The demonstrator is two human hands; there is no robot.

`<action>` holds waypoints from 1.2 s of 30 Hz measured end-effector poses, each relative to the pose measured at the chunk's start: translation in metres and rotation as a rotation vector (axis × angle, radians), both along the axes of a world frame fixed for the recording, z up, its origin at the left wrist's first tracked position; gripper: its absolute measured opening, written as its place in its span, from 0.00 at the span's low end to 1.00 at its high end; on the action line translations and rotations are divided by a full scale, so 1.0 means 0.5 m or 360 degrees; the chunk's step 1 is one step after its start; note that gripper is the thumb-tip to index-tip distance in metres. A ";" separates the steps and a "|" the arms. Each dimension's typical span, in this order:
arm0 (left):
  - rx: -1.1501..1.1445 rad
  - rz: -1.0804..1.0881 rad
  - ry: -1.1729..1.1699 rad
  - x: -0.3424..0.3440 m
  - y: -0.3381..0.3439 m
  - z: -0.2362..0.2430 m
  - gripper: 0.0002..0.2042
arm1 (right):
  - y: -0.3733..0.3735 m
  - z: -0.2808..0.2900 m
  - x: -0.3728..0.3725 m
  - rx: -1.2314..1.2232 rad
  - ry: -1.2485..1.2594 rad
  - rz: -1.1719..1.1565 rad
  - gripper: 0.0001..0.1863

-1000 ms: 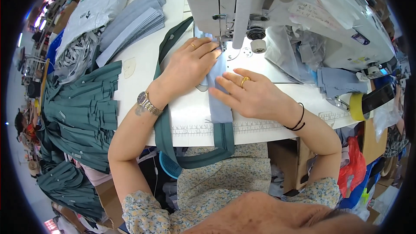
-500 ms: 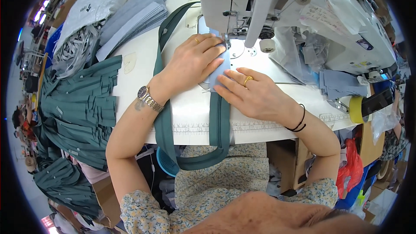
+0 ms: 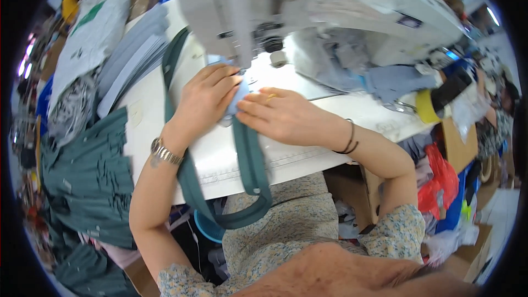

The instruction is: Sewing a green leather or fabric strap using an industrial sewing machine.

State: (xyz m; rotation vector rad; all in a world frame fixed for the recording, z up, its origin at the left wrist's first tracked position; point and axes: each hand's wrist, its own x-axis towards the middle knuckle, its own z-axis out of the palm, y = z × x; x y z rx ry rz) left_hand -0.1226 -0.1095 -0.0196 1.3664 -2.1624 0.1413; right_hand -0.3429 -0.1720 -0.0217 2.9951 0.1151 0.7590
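Blue cloth (image 3: 240, 90) and green strip (image 3: 247, 157) at the machine (image 3: 324, 14)

Clock centred mid-view. Toward half past eight, green stack (image 3: 88, 176), heaped in layers. At ten, white bag (image 3: 99, 27), then grey stack (image 3: 135, 55) on the desk (image 3: 213, 151).

Also at ten, close in, left hand (image 3: 208, 96): palm-down over the blue cloth, thumb and forefinger apart; pressing rather than pinching, by the look of it.

At eleven, the cloth itself, mostly covered, below the machine. From its near end toward six, round past seven and up beyond the left wrist, the green strip in a long loop, drooping over the desk's near edge. Probably light, soft and limp, apt to ruck or skew; some drag possible from the hanging loop. Best held flat from above, along both edges, clear of the needle area.

Toward two, just off centre, right hand (image 3: 286, 115): fingers straight, side by side, tips at the cloth's right edge, thumb hidden; closed grip or not, cannot tell.

Farther toward two, grey pieces (image 3: 397, 81); near three, yellow tape (image 3: 426, 105).
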 end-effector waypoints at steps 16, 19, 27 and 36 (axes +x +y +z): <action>-0.0055 -0.0043 0.0026 0.000 -0.007 -0.009 0.08 | -0.161 0.045 -0.144 -0.0282 -0.0384 -0.1077 0.06; -0.0031 -0.0065 0.0086 -0.005 -0.008 -0.011 0.08 | -0.182 0.037 -0.130 -0.0199 -0.0300 -0.1192 0.05; -0.0190 -0.0059 -0.0014 0.011 0.003 -0.011 0.09 | -0.053 0.131 -0.197 0.0127 -0.0373 -0.1249 0.02; -0.0765 -0.0530 -0.0360 -0.047 0.028 0.025 0.13 | -0.022 0.095 -0.066 0.2588 0.0232 -0.0338 0.08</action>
